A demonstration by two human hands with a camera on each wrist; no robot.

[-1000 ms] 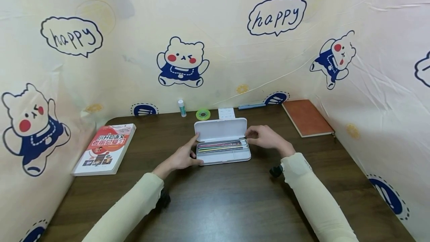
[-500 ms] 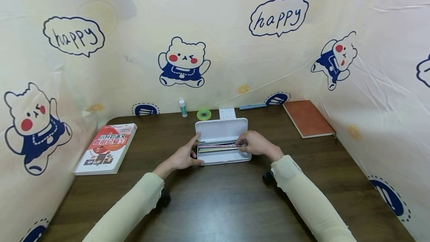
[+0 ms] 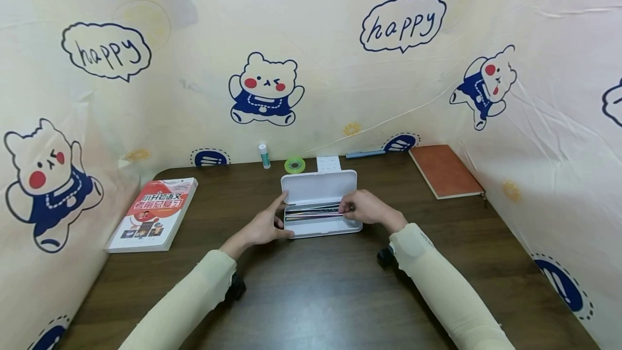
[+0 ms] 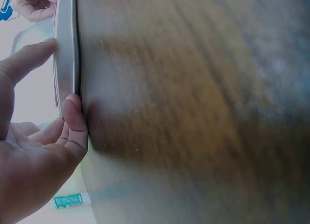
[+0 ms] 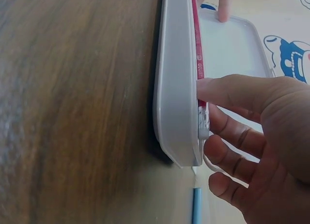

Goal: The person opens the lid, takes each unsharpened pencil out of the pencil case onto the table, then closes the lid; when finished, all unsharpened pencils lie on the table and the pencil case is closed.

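A white pencil case (image 3: pixel 318 228) lies on the table with its lid (image 3: pixel 318 188) raised at the back. Several pencils (image 3: pixel 311 213) lie lengthwise inside. My left hand (image 3: pixel 261 226) grips the case's left end, thumb at the front edge and fingers on the side. In the left wrist view the left hand (image 4: pixel 43 146) touches the case wall (image 4: pixel 65 49). My right hand (image 3: pixel 369 208) reaches over the right end, thumb and finger pinching a pencil. In the right wrist view the right hand (image 5: pixel 261 117) has its thumb on a red pencil (image 5: pixel 199 54) with a silvery end.
A thick book (image 3: pixel 153 215) lies at left, a brown notebook (image 3: pixel 446 172) at right. Behind the case are a glue stick (image 3: pixel 264 156), a green tape roll (image 3: pixel 294 165), a white dotted card (image 3: pixel 329 163) and a blue pen-like stick (image 3: pixel 365 154). Printed cloth walls surround the table.
My right hand has moved left from the case's right edge to the pencils inside and pinches one. The pencils have shifted slightly. My left hand stays at the left end.
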